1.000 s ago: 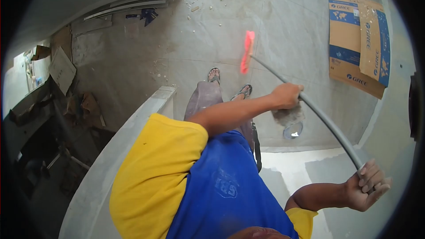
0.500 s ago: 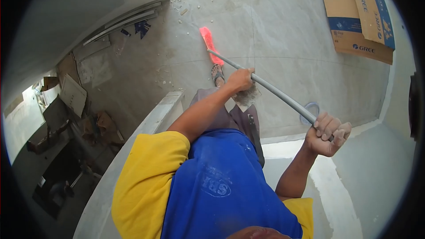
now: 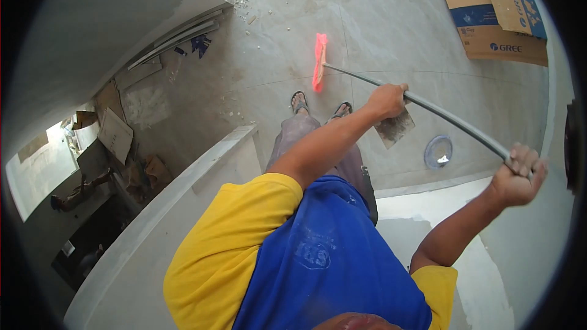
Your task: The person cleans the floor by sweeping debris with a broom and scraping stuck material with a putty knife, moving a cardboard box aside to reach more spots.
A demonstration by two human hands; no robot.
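A broom with bright pink bristles point(image 3: 319, 64) rests its head on the tiled floor ahead of my feet. Its long grey handle point(image 3: 452, 117) slants up to the right. My left hand point(image 3: 388, 101) is closed around the middle of that handle. A flat, stained scraper blade point(image 3: 395, 128) sticks out below the same hand; its grip is hidden. Near the handle's upper end, my right hand point(image 3: 520, 176) is closed round it, with whitish dust on the fingers.
Flattened cardboard boxes point(image 3: 504, 40) lie at the upper right. A round clear plastic lid or dish point(image 3: 438, 151) sits on the floor. White debris point(image 3: 240, 1) and metal strips point(image 3: 174, 40) lie by the left wall. A low ledge point(image 3: 211, 159) runs beside my left side.
Both hands have moved right with the handle. The broom head has shifted right and turned more upright in view. My second foot now shows, and the scraper blade is clearer.
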